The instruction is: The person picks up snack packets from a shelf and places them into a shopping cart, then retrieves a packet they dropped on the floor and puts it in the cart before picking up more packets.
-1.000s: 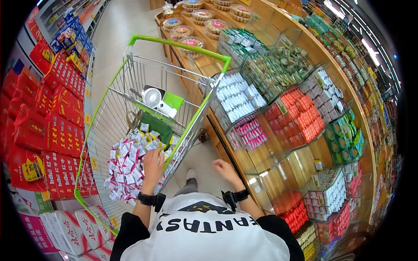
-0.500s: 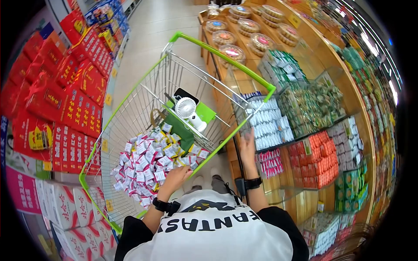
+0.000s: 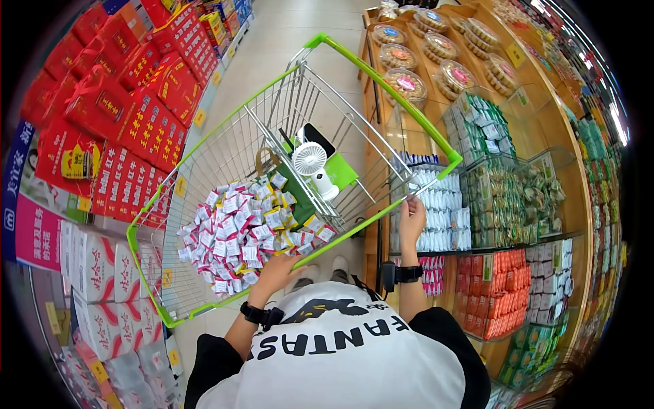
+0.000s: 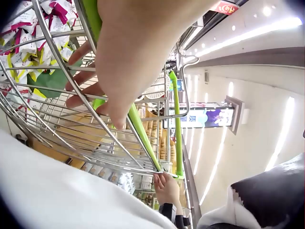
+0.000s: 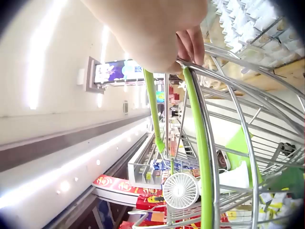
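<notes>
A shopping cart with a green handle point(image 3: 409, 107) and green side rails stands at an angle before me. My left hand point(image 3: 276, 273) lies over its near side rail point(image 3: 368, 223); in the left wrist view the fingers point(image 4: 82, 78) reach over to the inner side of the wires. My right hand point(image 3: 411, 218) grips the rail corner close to the handle's right end, fingers point(image 5: 195, 43) bent over the metal. Inside the cart lies a heap of small white, pink and yellow packets point(image 3: 231, 232). Beside it are a dark green bag point(image 3: 294, 185), a white handheld fan point(image 3: 310, 158) and a black phone point(image 3: 320, 138).
Along the right runs a wooden shelf with clear bins of white packets point(image 3: 443, 228), green packets point(image 3: 494, 204) and orange packets point(image 3: 487, 293). Round cookie tubs point(image 3: 407, 85) stand behind. Red drink cartons point(image 3: 143, 143) and white boxes point(image 3: 102, 259) line the left. Tiled floor point(image 3: 283, 44) stretches ahead.
My right hand has moved forward to the cart's rail corner. The left hand has gone from over the packets to the near rail. Cart and shelves have shifted in view.
</notes>
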A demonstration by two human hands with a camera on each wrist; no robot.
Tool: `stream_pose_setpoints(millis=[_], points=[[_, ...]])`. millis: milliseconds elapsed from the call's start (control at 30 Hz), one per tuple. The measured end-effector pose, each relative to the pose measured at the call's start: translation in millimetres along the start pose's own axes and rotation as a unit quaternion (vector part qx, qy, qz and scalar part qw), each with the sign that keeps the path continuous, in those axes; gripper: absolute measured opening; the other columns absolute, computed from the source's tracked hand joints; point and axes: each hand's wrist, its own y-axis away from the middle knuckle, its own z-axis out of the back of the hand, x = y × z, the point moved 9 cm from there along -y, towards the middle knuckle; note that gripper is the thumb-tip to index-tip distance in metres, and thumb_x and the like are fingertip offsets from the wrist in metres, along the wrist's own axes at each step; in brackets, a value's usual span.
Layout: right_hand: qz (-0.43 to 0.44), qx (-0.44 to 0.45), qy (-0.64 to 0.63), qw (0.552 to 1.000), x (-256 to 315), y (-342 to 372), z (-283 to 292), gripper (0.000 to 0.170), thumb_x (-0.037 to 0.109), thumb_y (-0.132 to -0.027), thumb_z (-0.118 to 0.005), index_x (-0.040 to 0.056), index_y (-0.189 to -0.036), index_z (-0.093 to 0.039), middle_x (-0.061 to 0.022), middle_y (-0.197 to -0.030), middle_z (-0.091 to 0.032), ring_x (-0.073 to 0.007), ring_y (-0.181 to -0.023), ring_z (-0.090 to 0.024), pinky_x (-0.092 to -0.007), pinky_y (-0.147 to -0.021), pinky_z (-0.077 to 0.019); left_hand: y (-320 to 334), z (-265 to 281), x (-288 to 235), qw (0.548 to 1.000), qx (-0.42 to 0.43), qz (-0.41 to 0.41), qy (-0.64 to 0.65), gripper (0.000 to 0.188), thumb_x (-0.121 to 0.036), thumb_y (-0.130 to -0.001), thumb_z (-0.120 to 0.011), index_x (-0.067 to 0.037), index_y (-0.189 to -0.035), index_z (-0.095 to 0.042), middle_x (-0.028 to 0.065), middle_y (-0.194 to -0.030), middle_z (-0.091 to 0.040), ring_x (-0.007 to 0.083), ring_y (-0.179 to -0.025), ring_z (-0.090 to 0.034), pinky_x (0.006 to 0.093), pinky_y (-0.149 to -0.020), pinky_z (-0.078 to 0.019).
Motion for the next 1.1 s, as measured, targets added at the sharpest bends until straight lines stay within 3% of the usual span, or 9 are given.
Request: stream_pose_setpoints(millis=[33, 133, 267, 333, 667, 767, 833, 1100], points=[[0.000, 0.007, -0.002, 1.000, 4.7, -3.2, -0.7, 0.019, 0.008, -0.075, -0.057, -0.0012, -0.091, -0.054, -0.0098, -0.077, -0.059, -0.0149, -0.066, -0.057, -0.0255, -0.059, -0.0443, 1.3, 2.2, -0.1, 1.000, -0.008, 0.000, -0.007, 0.034, -0.034, -0.078, -0.051, -0.010, -0.102, -0.054, 0.0140, -0.081, -0.056, 0.0290, -0.078, -0.052, 0.0375, -0.067, -0.0406], [-0.004, 0.031, 0.054, 0.998, 3.8, -15.5, -3.5, 0.009, 0.009, -0.072, -0.059, 0.0008, -0.072, -0.057, -0.0074, -0.060, -0.058, -0.0141, -0.053, -0.057, -0.0249, -0.051, -0.0436, 3.0, 2.3, 1.9, 1.000, -0.017, -0.002, 0.002, 0.035, -0.036, -0.078, -0.051, -0.011, -0.103, -0.054, 0.0137, -0.082, -0.056, 0.0292, -0.078, -0.052, 0.0377, -0.066, -0.0406], [-0.002, 0.053, 0.051, 0.997, 3.8, -18.4, -7.4, 0.009, 0.008, -0.071, -0.060, 0.0002, -0.071, -0.056, -0.0080, -0.061, -0.058, -0.0143, -0.054, -0.057, -0.0249, -0.052, -0.0437, 1.6, -2.5, 7.6, 1.000, -0.012, 0.007, -0.004, 0.036, -0.036, -0.077, -0.051, -0.011, -0.103, -0.054, 0.0139, -0.083, -0.056, 0.0297, -0.077, -0.052, 0.0374, -0.067, -0.0408], [0.003, 0.059, 0.046, 0.997, 8.3, -18.3, -10.2, 0.009, 0.008, -0.071, -0.060, -0.0004, -0.071, -0.056, -0.0083, -0.061, -0.058, -0.0143, -0.054, -0.057, -0.0249, -0.052, -0.0440, 0.8, -2.0, 10.8, 0.999, -0.043, -0.003, -0.001, 0.033, -0.035, -0.077, -0.051, -0.013, -0.102, -0.055, 0.0127, -0.075, -0.056, 0.0282, -0.074, -0.052, 0.0380, -0.064, -0.0410], [0.042, 0.129, -0.003, 0.991, 2.5, -26.2, -33.1, 0.008, 0.005, -0.071, -0.058, -0.0014, -0.075, -0.055, -0.0103, -0.064, -0.057, -0.0169, -0.057, -0.058, -0.0261, -0.053, -0.0453, -5.5, -2.3, 22.1, 0.999, -0.036, 0.034, -0.001, 0.036, -0.037, -0.077, -0.051, -0.012, -0.102, -0.054, 0.0112, -0.082, -0.058, 0.0279, -0.077, -0.053, 0.0374, -0.066, -0.0419], [0.044, 0.151, 0.004, 0.988, 5.5, -25.7, -40.1, 0.009, 0.007, -0.071, -0.058, -0.0007, -0.075, -0.056, -0.0106, -0.064, -0.057, -0.0181, -0.057, -0.058, -0.0269, -0.053, -0.0451, -3.5, 4.7, 28.0, 0.997, -0.068, 0.041, 0.002, 0.038, -0.038, -0.074, -0.055, -0.012, -0.102, -0.055, 0.0108, -0.082, -0.058, 0.0264, -0.077, -0.055, 0.0349, -0.067, -0.0429], [0.051, 0.173, 0.016, 0.983, 7.2, -24.6, -45.7, 0.009, 0.008, -0.071, -0.058, -0.0003, -0.075, -0.056, -0.0106, -0.065, -0.057, -0.0180, -0.057, -0.058, -0.0274, -0.053, -0.0451, -2.1, -0.5, 45.4, 0.985, -0.006, 0.155, 0.073, 0.041, -0.038, -0.071, -0.059, -0.011, -0.101, -0.056, 0.0102, -0.084, -0.059, 0.0240, -0.077, -0.056, 0.0327, -0.067, -0.0438], [0.050, 0.228, -0.004, 0.972, 8.1, -21.1, -66.2, 0.010, 0.008, -0.071, -0.059, -0.0009, -0.076, -0.057, -0.0103, -0.066, -0.059, -0.0165, -0.057, -0.058, -0.0260, -0.053, -0.0448, 4.3, 3.0, 71.5, 0.981, -0.063, 0.182, 0.027, 0.031, -0.031, -0.067, -0.062, -0.011, -0.090, -0.060, 0.0082, -0.074, -0.060, 0.0220, -0.069, -0.058, 0.0315, -0.062, -0.0455]])
